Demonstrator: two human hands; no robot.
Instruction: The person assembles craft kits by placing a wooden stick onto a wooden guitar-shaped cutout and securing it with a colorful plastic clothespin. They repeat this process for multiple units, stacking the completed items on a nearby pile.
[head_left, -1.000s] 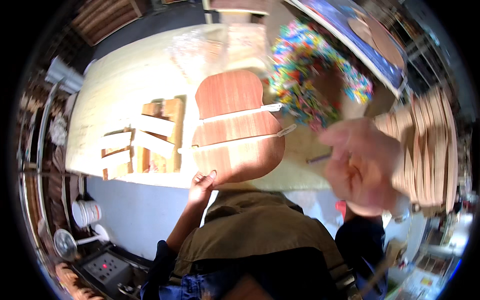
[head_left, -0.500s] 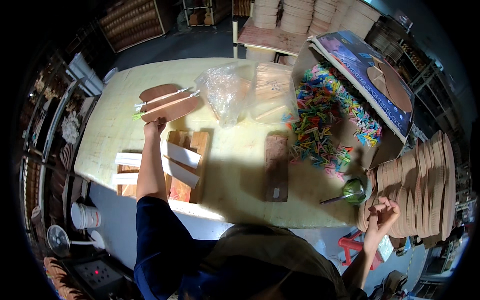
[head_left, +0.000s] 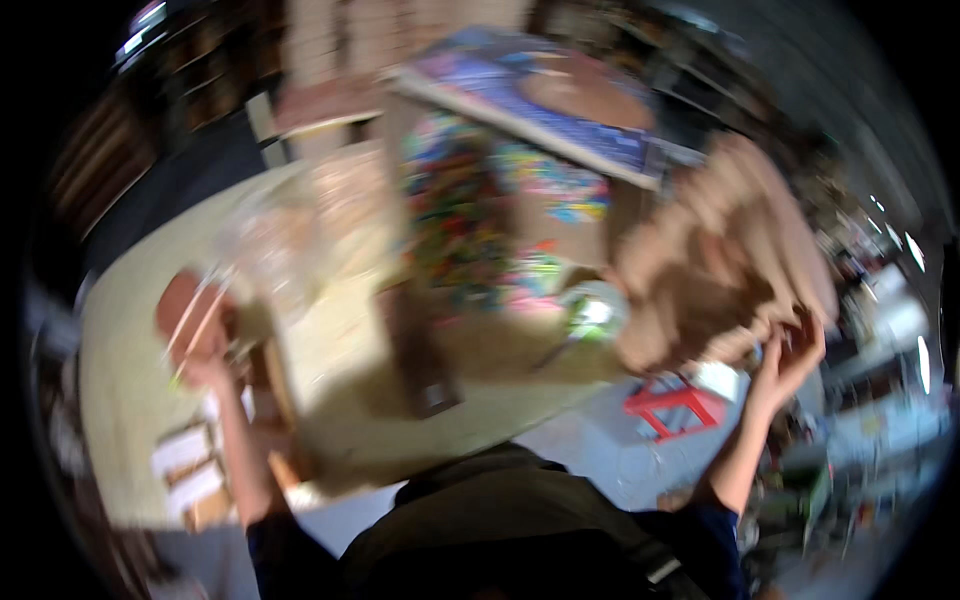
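Note:
Motion smears most of the view. My left hand (head_left: 208, 370) is closed at the near edge of a brown, guitar-shaped wooden board (head_left: 190, 305) at the left of the table. Pale strips lie across the board, with a small yellow-green clip at its edge. My right hand (head_left: 797, 355) is raised at the far right, thumb and bent fingers apart, nothing seen between them. Its fingertips overlap the near edge of a tall stack of tan, curved wooden pieces (head_left: 720, 250); whether they touch it, I cannot tell.
A carton with a printed blue flap (head_left: 520, 95) holds many coloured clips (head_left: 455, 220). Nearby are a clear plastic bag (head_left: 270, 245), a dark brown block (head_left: 415, 350) and a round container with green contents (head_left: 592, 312). White-topped wooden blocks (head_left: 190, 465) lie front left; a red stool (head_left: 675, 408) stands below.
The view has swung right, so the table and carton sit further left. My right hand is now up at the stack's near edge; my left hand is still at the board.

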